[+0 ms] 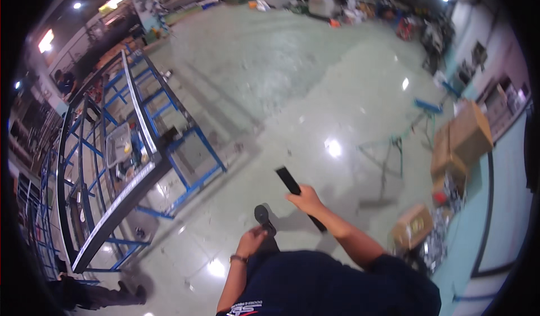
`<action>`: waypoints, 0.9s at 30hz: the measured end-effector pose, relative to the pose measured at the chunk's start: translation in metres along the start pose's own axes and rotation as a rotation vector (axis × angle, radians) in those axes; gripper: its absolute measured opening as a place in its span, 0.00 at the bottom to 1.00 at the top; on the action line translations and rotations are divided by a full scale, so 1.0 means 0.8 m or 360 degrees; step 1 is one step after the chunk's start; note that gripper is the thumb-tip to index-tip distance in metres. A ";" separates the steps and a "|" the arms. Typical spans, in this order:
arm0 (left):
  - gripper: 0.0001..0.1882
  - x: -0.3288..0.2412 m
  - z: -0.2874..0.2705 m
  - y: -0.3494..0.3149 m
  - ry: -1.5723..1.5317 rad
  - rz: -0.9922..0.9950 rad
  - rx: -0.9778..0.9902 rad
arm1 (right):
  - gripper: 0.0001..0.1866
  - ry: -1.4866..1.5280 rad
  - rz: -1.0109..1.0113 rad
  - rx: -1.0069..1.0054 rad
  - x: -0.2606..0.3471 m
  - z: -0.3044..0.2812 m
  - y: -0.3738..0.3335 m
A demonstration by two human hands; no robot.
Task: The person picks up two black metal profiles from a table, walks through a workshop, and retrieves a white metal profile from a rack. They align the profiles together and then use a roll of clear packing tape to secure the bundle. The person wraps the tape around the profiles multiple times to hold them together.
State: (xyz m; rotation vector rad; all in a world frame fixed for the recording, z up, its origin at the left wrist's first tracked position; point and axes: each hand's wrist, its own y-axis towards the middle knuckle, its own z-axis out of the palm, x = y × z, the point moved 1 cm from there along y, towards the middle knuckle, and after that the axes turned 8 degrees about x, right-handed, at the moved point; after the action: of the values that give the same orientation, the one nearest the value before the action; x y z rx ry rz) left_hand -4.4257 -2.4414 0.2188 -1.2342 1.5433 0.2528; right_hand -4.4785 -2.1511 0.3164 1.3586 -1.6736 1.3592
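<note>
Right hand (pixel 305 199) grips flat black bar (pixel 288 180); left hand (pixel 251 243) apart.

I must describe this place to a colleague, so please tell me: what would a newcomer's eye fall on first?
Probably the large dark frame at the left, resting on blue stands. Next would be the flat black bar in the person's right hand, just below the picture's middle. The cardboard boxes at the right may follow.
</note>
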 end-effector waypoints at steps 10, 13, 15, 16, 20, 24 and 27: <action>0.36 -0.063 -0.253 0.417 0.0215 0.0034 0.0128 | 0.15 -0.0207 0.1841 0.0204 -0.434 -0.121 0.197; 0.37 -0.125 -0.329 0.546 0.0350 -0.0013 0.0333 | 0.14 0.0153 0.1681 0.0092 -0.317 -0.175 0.269; 0.37 -0.176 -0.387 0.644 0.0456 0.0082 0.0340 | 0.14 0.0288 0.1583 0.0033 -0.272 -0.199 0.362; 0.37 -0.189 -0.410 0.695 0.0414 0.0130 0.0355 | 0.14 0.0334 0.1554 0.0000 -0.258 -0.217 0.403; 0.33 -0.184 -0.471 0.917 0.0064 0.0161 0.0240 | 0.14 0.0425 0.1454 -0.0036 -0.221 -0.274 0.590; 0.27 -0.063 -0.512 1.080 0.0054 -0.0416 -0.0176 | 0.14 0.0049 0.0727 0.0205 -0.210 -0.353 0.777; 0.26 -0.023 -0.514 1.092 0.1399 0.0010 0.0454 | 0.13 0.0524 0.1286 -0.0010 -0.184 -0.451 0.934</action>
State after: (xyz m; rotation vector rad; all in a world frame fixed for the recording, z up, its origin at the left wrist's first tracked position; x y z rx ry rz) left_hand -5.3649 -2.3393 0.0200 -1.1622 2.2196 -0.5706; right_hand -5.1892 -1.7923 0.0410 0.3815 -2.0593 1.8673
